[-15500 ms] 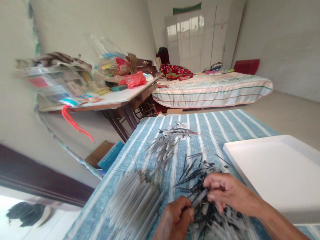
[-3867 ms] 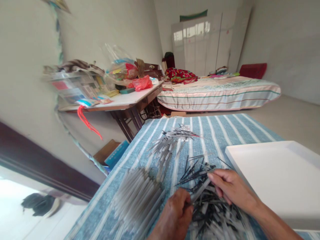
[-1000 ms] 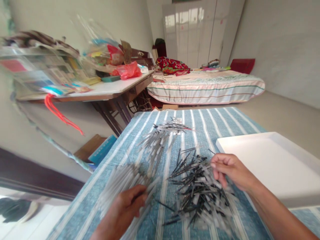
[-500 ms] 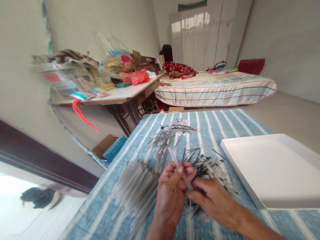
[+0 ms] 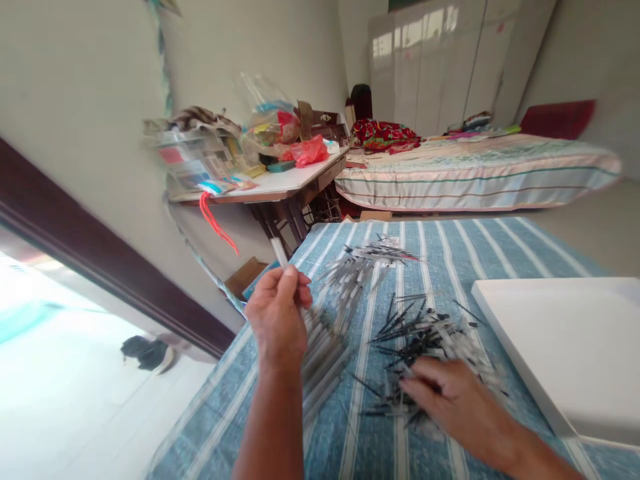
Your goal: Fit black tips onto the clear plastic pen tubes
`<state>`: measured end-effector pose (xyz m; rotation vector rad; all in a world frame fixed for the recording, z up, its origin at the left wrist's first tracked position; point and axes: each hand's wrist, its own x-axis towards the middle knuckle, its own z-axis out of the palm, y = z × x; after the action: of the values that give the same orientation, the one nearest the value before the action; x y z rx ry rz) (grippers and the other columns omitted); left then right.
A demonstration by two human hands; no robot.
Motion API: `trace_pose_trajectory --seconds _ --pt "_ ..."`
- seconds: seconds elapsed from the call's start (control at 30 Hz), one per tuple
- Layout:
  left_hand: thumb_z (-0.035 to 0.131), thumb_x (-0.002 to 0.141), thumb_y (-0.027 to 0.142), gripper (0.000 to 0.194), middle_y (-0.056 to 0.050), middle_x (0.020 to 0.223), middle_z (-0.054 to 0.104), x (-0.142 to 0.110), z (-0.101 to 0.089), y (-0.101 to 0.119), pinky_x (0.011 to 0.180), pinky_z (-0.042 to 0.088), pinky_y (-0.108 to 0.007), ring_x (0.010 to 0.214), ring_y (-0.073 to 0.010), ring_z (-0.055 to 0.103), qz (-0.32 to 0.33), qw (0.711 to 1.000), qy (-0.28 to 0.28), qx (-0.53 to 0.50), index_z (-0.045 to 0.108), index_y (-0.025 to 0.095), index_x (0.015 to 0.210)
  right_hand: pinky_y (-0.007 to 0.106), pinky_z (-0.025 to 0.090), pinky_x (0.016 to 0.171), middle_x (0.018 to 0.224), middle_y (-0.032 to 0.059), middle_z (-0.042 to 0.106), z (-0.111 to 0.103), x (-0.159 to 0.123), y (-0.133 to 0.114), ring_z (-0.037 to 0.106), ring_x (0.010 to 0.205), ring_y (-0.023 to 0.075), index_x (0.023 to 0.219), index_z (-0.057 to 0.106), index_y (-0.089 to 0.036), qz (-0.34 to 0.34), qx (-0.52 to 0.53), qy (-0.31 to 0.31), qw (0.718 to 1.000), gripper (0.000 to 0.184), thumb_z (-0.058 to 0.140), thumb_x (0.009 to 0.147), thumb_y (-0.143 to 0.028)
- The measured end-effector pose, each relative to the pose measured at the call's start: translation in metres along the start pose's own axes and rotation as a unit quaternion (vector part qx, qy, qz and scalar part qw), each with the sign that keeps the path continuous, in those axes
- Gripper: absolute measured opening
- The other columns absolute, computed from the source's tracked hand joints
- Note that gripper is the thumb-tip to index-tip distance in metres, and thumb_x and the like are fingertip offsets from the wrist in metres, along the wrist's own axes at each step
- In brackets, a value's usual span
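Note:
My left hand [image 5: 280, 303] is closed around a translucent whitish tube [image 5: 279, 251], whose upper end sticks up past the thumb. Below and to its right lies a bundle of similar greyish tubes [image 5: 325, 363], partly hidden by the hand and forearm. My right hand [image 5: 445, 390] is down at a loose pile of thin black and clear pieces [image 5: 425, 333], thumb and fingers pinched together. A small pale bit shows at its fingertips, too blurred to name. Farther back lies another heap of clear and dark slender pieces [image 5: 367, 260].
A blue striped cloth [image 5: 330, 440] covers the table. A shallow white box [image 5: 575, 353] stands at the right. To the left is a desk [image 5: 300, 180] with bags and a red cord [image 5: 217, 223]; a bed [image 5: 475, 173] stands behind.
My hands have parted. The left has moved left and up with the tube, while the right has come off the tube to the pile. The view has turned left.

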<state>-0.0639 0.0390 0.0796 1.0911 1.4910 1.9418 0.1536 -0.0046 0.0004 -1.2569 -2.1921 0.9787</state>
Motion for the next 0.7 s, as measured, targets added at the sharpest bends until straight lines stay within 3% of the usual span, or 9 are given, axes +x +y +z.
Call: trace_pose_trajectory --seconds 0.07,0.17,0.3,0.47,0.6,0.7 --pt "0.059 0.071 0.032 0.016 0.004 0.052 0.051 0.002 -0.023 -0.006 0.048 0.035 -0.02 0.047 -0.0084 0.045 0.005 0.986 -0.06 0.153 0.058 0.017 0.068 0.022 0.03 0.05 0.052 -0.002 0.053 -0.008 0.009 0.014 0.049 0.049 0.0112 0.061 0.048 -0.019 0.006 -0.11 0.053 0.993 0.031 0.04 0.085 -0.035" --pt "0.062 0.066 0.029 0.017 0.002 0.051 0.05 -0.006 -0.051 -0.026 0.052 0.031 -0.025 0.05 -0.0119 0.045 0.002 0.923 -0.12 0.366 0.06 0.016 0.054 0.024 0.03 0.051 0.058 0.0018 0.061 -0.015 0.019 0.039 0.059 0.056 0.0176 0.066 0.052 -0.021 0.04 -0.226 0.071 0.971 0.027 0.039 0.086 -0.035" --pt "0.059 0.066 0.027 0.017 -0.002 0.063 0.054 -0.015 -0.074 -0.049 0.054 0.029 -0.027 0.057 -0.0164 0.049 -0.003 0.843 -0.153 0.516 0.063 0.017 0.054 0.025 0.029 0.048 0.057 0.0027 0.064 -0.021 0.022 0.059 0.063 0.057 0.0222 0.069 0.054 -0.022 0.07 -0.305 0.086 0.946 0.025 0.042 0.084 -0.039" --pt "0.052 0.073 0.03 0.02 -0.006 0.08 0.058 -0.015 -0.082 -0.058 0.057 0.033 -0.028 0.07 -0.0216 0.055 -0.006 0.768 -0.178 0.615 0.067 0.017 0.075 0.025 0.031 0.048 0.059 0.0012 0.066 -0.024 0.023 0.064 0.064 0.059 0.0223 0.07 0.054 -0.023 0.078 -0.301 0.094 0.946 0.021 0.046 0.081 -0.039" --pt "0.046 0.079 0.032 0.024 -0.006 0.083 0.059 -0.012 -0.079 -0.053 0.06 0.037 -0.027 0.073 -0.0196 0.057 -0.001 0.737 -0.193 0.648 0.065 0.017 0.082 0.025 0.033 0.049 0.06 0.0015 0.066 -0.025 0.025 0.067 0.065 0.061 0.0231 0.072 0.056 -0.023 0.087 -0.3 0.079 0.947 0.019 0.047 0.081 -0.037" --pt "0.039 0.083 0.03 0.026 -0.004 0.083 0.059 -0.013 -0.061 -0.049 0.064 0.039 -0.024 0.075 -0.0167 0.058 0.02 0.72 -0.221 0.658 0.062 0.018 0.082 0.025 0.035 0.049 0.062 0.0016 0.067 -0.028 0.025 0.07 0.065 0.062 0.0221 0.078 0.057 -0.024 0.08 -0.284 0.097 0.95 0.019 0.046 0.081 -0.038"
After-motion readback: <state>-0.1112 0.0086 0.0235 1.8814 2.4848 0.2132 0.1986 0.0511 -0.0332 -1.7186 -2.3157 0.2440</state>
